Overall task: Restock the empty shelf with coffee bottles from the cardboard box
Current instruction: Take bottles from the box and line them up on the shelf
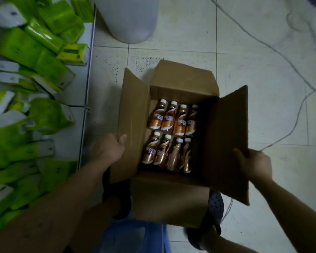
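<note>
head view: looking straight down into the cardboard box (170, 194), sitting open on the pale tiled floor (244, 52) between two dark shoes (215, 203). showing eight coffee bottles (171, 121) down inside it, lying in two rows of four, white caps pointing away and brown-and-orange labels facing up, the nearer right pair sinking into shadow. gripping the outer edge of the left flap (133, 114) with the left hand (111, 148), thumb hooking over the cardboard and fingers going behind it. clasping the near edge of the right flap (230, 136) with the right hand (254, 165), fingers curling round it. holding both flaps spread outward. showing, at the left, green-and-white packs (26, 52) heaping loosely on a low white shelf (88, 70); at the top, a white rounded container (128, 19); at the right, a thin white cable (281, 52) trailing across the tiles.
</note>
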A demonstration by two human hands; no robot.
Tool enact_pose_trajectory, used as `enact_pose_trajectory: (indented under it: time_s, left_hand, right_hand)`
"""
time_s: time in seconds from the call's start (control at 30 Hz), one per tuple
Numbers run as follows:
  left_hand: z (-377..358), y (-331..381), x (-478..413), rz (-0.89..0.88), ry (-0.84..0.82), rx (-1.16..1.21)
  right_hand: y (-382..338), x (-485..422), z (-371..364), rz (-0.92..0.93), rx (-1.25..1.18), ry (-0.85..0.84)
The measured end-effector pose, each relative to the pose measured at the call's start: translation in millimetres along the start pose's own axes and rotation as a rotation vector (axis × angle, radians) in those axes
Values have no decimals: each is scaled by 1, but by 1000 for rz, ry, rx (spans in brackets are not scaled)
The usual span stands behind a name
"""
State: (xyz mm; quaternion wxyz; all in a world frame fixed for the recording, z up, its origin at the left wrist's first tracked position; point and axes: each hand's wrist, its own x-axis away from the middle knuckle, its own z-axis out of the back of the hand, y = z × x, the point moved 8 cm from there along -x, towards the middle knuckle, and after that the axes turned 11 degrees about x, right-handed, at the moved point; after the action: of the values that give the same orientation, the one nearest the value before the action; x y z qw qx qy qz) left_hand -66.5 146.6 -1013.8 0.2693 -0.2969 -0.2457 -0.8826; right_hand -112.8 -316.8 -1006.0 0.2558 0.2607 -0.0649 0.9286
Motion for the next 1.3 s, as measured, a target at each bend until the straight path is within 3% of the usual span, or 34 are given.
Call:
enact_pose_trajectory:
  time_s: [0.17, 0.23, 0.33, 0.43, 0.53, 0.73, 0.83, 1.0, 1.3]
  left_hand:
    - [6, -26, -33, -9, -106, 115]
    - [18, -43, -45, -36, -104, -36]
    - [35, -47, -54, -91, 36, -222]
    - [46, 1, -36, -303, 167, -228]
    - [50, 55, 24, -515, 224, -169]
    - [29, 82, 164, -741, 138, -170]
    - [27, 76, 200, -768, 170, -87]
    - [10, 59, 224, -762, 110, -12]
    - [-29, 53, 170, -624, -68, 86]
  right_hand:
    - [28, -15, -4, -103, 8, -19]
    - [48, -18, -6, -169, 125, -23]
    - [67, -14, -5, -279, 241, -8]
    - [40, -3, 15, -135, 349, 73]
    - [6, 38, 63, -9, 227, 237]
    - [-42, 162, 102, 168, 58, 275]
    - [-58, 203, 100, 219, 4, 338]
    - [-71, 237, 66, 260, -73, 258]
    - [-90, 189, 29, 276, -162, 58]
